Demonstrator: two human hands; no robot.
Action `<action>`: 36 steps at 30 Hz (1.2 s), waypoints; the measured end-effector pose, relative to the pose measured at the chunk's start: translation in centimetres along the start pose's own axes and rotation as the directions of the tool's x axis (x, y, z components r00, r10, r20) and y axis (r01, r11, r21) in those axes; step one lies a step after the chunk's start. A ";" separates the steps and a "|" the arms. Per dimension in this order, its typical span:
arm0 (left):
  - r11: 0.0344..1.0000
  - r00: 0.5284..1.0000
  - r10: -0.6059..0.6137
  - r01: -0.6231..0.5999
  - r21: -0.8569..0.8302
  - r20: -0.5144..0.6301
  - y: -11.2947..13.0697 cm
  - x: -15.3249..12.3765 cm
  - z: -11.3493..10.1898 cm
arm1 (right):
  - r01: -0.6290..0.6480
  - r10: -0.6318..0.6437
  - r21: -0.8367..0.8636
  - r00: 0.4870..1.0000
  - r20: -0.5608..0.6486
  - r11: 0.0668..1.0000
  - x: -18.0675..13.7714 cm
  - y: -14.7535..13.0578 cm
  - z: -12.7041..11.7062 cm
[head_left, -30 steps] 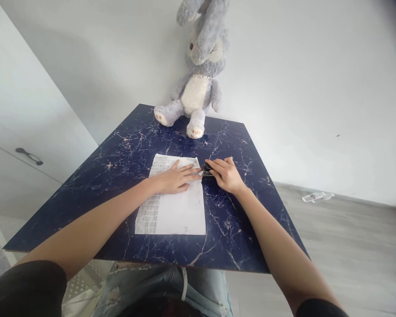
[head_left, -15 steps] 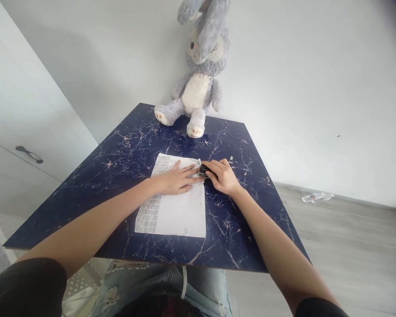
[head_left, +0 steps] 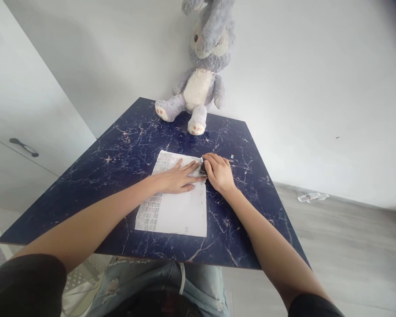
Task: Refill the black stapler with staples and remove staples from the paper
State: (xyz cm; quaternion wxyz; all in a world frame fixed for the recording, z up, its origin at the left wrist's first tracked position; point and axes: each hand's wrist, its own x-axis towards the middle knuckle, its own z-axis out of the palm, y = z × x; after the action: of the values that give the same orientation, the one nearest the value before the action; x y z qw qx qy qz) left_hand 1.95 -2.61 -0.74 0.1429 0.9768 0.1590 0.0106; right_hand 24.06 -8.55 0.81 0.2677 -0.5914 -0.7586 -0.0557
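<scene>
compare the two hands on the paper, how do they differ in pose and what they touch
The left hand lies flat and open, fingers spread, palm pressing the paper; the right hand is curled, knuckles up. The left hand holds nothing; the right hand's grip closes over a small dark stapler at the paper's far right corner. The left hand rests wholly on the sheet; the right sits mostly over the dark marbled table. Both meet near that corner.

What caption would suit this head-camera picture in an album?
Left hand flat on paper sheets, right hand over a small black stapler at their corner; plush rabbit beyond.
</scene>
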 end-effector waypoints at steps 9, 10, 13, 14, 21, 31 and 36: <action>0.999 1.000 -0.018 0.018 -0.029 0.009 0.2 0.3 -0.1 | 0.095 -0.059 -0.261 0.988 0.139 0.961 0.2 -1.6 0.9; 0.999 1.000 -0.017 0.018 -0.032 0.008 0.2 0.3 0.0 | 0.107 -0.069 -0.282 0.987 0.143 0.953 0.1 -1.8 1.0; 0.999 1.000 -0.013 0.013 -0.038 -0.002 0.1 0.2 0.1 | 0.127 -0.096 -0.317 0.989 0.112 0.940 0.0 -1.9 1.3; 0.999 1.000 -0.010 0.010 -0.039 -0.007 0.0 0.2 0.0 | 0.123 -0.098 -0.315 0.991 0.093 0.941 0.0 -1.7 1.4; 0.999 0.999 0.007 -0.008 -0.050 -0.032 0.0 -0.2 -0.3 | -0.052 0.048 -0.329 0.999 -0.021 0.943 0.9 2.4 1.0; 0.921 0.962 -0.047 -0.064 -0.385 -0.271 -1.1 0.0 -1.1 | -0.122 0.171 -0.221 0.961 0.219 0.968 0.3 5.0 -2.0; 0.366 0.741 -0.458 -0.345 -0.864 -0.490 -4.3 -1.2 -3.0 | -0.204 0.229 -0.252 0.971 0.074 0.946 0.5 1.8 -2.5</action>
State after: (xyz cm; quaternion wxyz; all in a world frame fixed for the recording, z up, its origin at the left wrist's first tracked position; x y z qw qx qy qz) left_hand -0.75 1.73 0.91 0.5986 0.6378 0.2007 0.4411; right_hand 26.48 -8.55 2.72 0.1587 -0.7013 -0.6893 -0.0880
